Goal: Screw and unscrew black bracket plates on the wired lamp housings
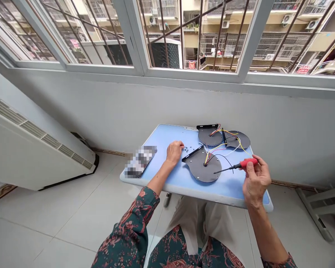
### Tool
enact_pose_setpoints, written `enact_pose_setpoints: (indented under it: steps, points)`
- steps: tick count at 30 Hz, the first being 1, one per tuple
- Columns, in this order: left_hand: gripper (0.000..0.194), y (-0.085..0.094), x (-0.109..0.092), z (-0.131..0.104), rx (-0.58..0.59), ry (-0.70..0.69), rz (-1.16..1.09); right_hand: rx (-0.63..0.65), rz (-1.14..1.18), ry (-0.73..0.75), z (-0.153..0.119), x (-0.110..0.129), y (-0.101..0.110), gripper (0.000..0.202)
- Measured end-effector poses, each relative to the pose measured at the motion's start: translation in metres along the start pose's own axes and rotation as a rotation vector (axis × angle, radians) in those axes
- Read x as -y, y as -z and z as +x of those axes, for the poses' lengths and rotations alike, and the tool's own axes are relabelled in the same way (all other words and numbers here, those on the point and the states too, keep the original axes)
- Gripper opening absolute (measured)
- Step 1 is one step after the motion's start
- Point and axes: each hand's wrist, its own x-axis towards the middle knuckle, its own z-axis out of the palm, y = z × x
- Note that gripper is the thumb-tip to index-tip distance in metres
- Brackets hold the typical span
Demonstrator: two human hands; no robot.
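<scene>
In the head view, my right hand (257, 178) grips a screwdriver (248, 162) by its red handle. Its thin dark shaft points left, with the tip over the lower right of a round black blower housing (202, 173). This nearest housing has a flat flange, screws around its edge and coloured wires from its centre. My left hand (174, 152) is at the left of a scatter of small dark screws (187, 149), fingers bent together; whatever is between the fingertips is hidden. Behind lie two similar blower housings, one at the back (209, 137) and another at the right (238, 140), their wires crossing.
The parts lie on a small light-blue table (156, 171) with a pale raised rim. A dark flat object (145, 163), partly pixelated, sits at its left edge. A wall and barred window (195, 74) stand behind. A white appliance (41, 145) stands at left.
</scene>
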Motion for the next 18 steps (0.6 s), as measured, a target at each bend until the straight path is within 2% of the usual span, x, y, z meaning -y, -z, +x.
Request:
enact_pose_setpoints:
  steps: [4, 6, 8, 10, 13, 15, 18]
  points:
    - [0.013, 0.0, 0.001, -0.011, -0.017, -0.003, -0.023, 0.207, -0.08, 0.189, -0.005, 0.022, -0.024, 0.032]
    - [0.014, 0.006, 0.0, -0.024, -0.118, -0.052, -0.088, 0.33, -0.131, 0.28, -0.009, 0.031, -0.035, 0.03]
    - [0.013, 0.011, -0.001, -0.043, -0.255, -0.17, -0.187, 0.439, -0.202, 0.384, -0.014, 0.034, -0.044, 0.03]
    - [0.013, 0.015, -0.005, -0.067, -0.337, -0.304, -0.25, 0.525, -0.252, 0.496, -0.019, 0.032, -0.05, 0.032]
    - [0.012, 0.013, -0.011, -0.099, -0.363, -0.403, -0.241, 0.597, -0.269, 0.582, -0.025, 0.027, -0.056, 0.034]
    - [0.011, 0.008, -0.013, -0.114, -0.369, -0.417, -0.235, 0.602, -0.297, 0.555, -0.027, 0.024, -0.057, 0.032]
    - [0.011, 0.002, -0.015, -0.123, -0.384, -0.427, -0.243, 0.588, -0.356, 0.517, -0.027, 0.026, -0.058, 0.029]
